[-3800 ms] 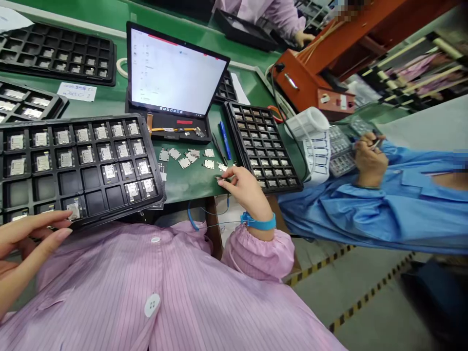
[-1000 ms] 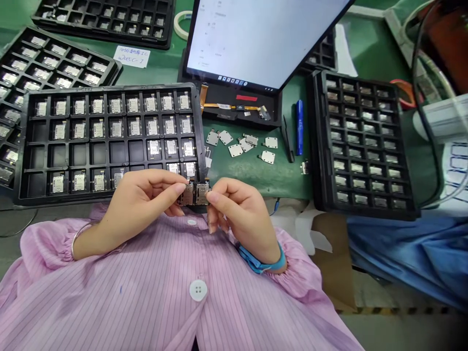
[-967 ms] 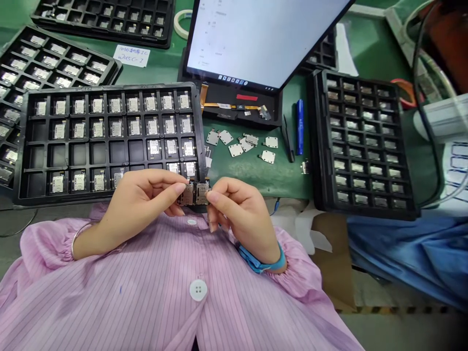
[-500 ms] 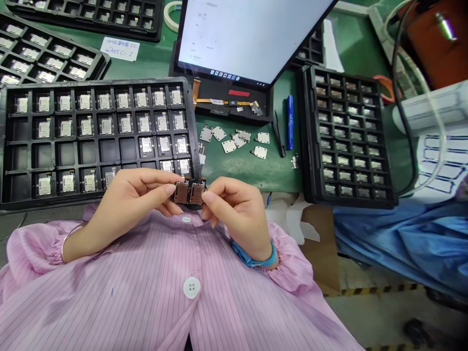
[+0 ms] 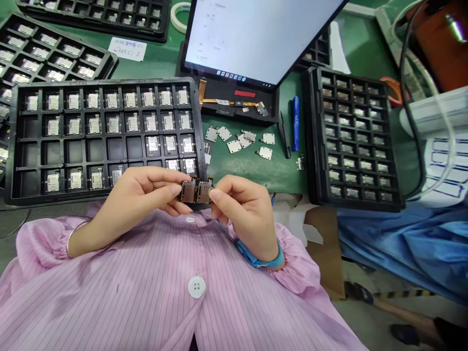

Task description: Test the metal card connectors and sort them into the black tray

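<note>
Between thumb and fingers my left hand (image 5: 155, 190) pinches a small metal card-socket module (image 5: 188, 191). My right hand (image 5: 239, 204) pinches a second, similar module (image 5: 204, 192) right beside it. The two are side by side, close together, at the table's front edge; whether they touch I cannot tell. Both show brownish metal faces, with short dark connector tabs at the top. Behind my left hand lies a black compartment tray (image 5: 106, 141) holding several silver modules, some pockets bare. Several loose silver plates (image 5: 234, 146) are scattered on the green table beyond my hands.
A tilted screen (image 5: 256, 39) stands behind a black box holding an orange flex cable (image 5: 219, 102). Tweezers (image 5: 284, 136) and a blue marker (image 5: 295, 124) lie right of the plates. Stacked black trays (image 5: 314, 146) stand further right. A person's foot (image 5: 361, 294) shows lower right.
The whole view has shifted, so the table and hands appear slightly further right. Both hands keep their pinch on the modules. A person's feet have come into view at lower right.
</note>
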Available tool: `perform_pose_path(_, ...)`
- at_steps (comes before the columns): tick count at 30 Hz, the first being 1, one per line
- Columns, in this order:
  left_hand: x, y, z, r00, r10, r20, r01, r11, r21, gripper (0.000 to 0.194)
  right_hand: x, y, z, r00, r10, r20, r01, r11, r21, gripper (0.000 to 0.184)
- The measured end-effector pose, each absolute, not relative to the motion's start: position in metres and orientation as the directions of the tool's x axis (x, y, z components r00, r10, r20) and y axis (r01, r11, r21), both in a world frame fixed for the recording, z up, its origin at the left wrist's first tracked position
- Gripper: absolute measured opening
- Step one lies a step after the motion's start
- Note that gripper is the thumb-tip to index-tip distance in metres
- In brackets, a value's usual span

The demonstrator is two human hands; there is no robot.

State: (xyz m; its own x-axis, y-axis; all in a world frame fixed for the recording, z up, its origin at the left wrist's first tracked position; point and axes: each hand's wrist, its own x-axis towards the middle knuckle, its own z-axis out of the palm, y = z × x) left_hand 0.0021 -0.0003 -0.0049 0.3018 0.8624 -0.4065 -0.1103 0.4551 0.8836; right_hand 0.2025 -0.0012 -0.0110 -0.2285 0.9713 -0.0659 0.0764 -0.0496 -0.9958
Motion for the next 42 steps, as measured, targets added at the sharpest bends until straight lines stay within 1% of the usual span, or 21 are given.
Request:
perform_pose_path(7,0.0,0.002,-0.005,0.363,0.842,-0.399,-0.201,0.488,0.849,0.013,0.198,0.0,-0.011,-0.228,0.971,-0.078,0.066,-0.065,-0.996,0.027)
perform_pose_path(11,-0.002,0.001,-0.01,0.368,0.839,-0.4,-0.218,0.496,0.841,0.013,0.196,0.001,-0.012,-0.239,0.966,-0.093,0.076,-0.077,-0.994,0.027)
perform_pose_path(14,-0.003,-0.001,-0.014,0.333,0.86,-0.388,-0.207,0.468,0.859,0.015,0.194,0.001,-0.01,-0.256,0.962,-0.096,0.129,-0.064,-0.99,0.026)
perform_pose_path(16,-0.007,-0.002,-0.014,0.29,0.88,-0.376,-0.167,0.433,0.886,0.018,0.189,0.003,-0.008,-0.284,0.954,-0.098,0.197,-0.042,-0.98,0.025)
perform_pose_path(18,-0.018,-0.005,-0.011,0.176,0.921,-0.348,-0.1,0.369,0.924,0.018,0.181,0.008,-0.006,-0.318,0.944,-0.09,0.275,0.001,-0.961,0.025)
perform_pose_path(19,-0.026,-0.007,-0.008,0.066,0.948,-0.31,-0.062,0.314,0.947,0.017,0.175,0.011,-0.006,-0.332,0.94,-0.081,0.312,0.028,-0.95,0.025)
perform_pose_path(21,-0.048,-0.013,-0.002,-0.251,0.956,-0.15,0.038,0.165,0.986,0.015,0.161,0.019,-0.008,-0.351,0.934,-0.061,0.373,0.08,-0.924,0.025)
perform_pose_path(22,-0.061,-0.017,0.001,-0.417,0.908,-0.039,0.109,0.093,0.99,0.015,0.153,0.023,-0.01,-0.358,0.932,-0.054,0.404,0.102,-0.909,0.026)
perform_pose_path(23,-0.074,-0.022,0.004,-0.546,0.835,0.067,0.193,0.048,0.98,0.016,0.145,0.027,-0.012,-0.363,0.93,-0.053,0.44,0.121,-0.89,0.026)
perform_pose_path(24,-0.088,-0.027,0.006,-0.63,0.762,0.152,0.278,0.038,0.96,0.018,0.137,0.031,-0.015,-0.37,0.927,-0.06,0.484,0.137,-0.864,0.027)
perform_pose_path(25,-0.101,-0.033,0.007,-0.676,0.705,0.213,0.358,0.061,0.932,0.02,0.129,0.034,-0.017,-0.379,0.923,-0.074,0.532,0.152,-0.833,0.027)
perform_pose_path(26,-0.114,-0.038,0.008,-0.693,0.68,0.238,0.42,0.113,0.9,0.023,0.122,0.037,-0.019,-0.386,0.918,-0.09,0.583,0.167,-0.795,0.028)
perform_pose_path(28,-0.136,-0.049,0.007,-0.704,0.677,0.216,0.495,0.248,0.833,0.028,0.11,0.041,-0.023,-0.401,0.907,-0.128,0.678,0.2,-0.707,0.027)
perform_pose_path(31,-0.158,-0.059,0.003,-0.688,0.722,0.075,0.509,0.406,0.759,0.029,0.099,0.044,-0.025,-0.415,0.895,-0.162,0.779,0.257,-0.572,0.029)
perform_pose_path(33,-0.166,-0.061,0.0,-0.652,0.758,-0.011,0.514,0.453,0.728,0.028,0.095,0.046,-0.026,-0.425,0.889,-0.17,0.814,0.293,-0.502,0.031)
perform_pose_path(35,-0.17,-0.058,-0.003,-0.608,0.791,-0.064,0.531,0.465,0.708,0.028,0.095,0.046,-0.027,-0.435,0.884,-0.169,0.826,0.317,-0.467,0.034)
perform_pose_path(38,-0.169,-0.051,-0.005,-0.583,0.808,-0.078,0.566,0.473,0.675,0.029,0.101,0.045,-0.025,-0.442,0.886,-0.14,0.808,0.325,-0.491,0.036)
perform_pose_path(40,-0.165,-0.047,-0.003,-0.597,0.799,-0.066,0.607,0.504,0.615,0.025,0.111,0.043,-0.02,-0.428,0.899,-0.091,0.776,0.314,-0.547,0.037)
perform_pose_path(42,-0.164,-0.048,0.0,-0.611,0.791,-0.04,0.652,0.531,0.542,0.022,0.128,0.042,-0.013,-0.371,0.929,-0.01,0.746,0.292,-0.598,0.036)
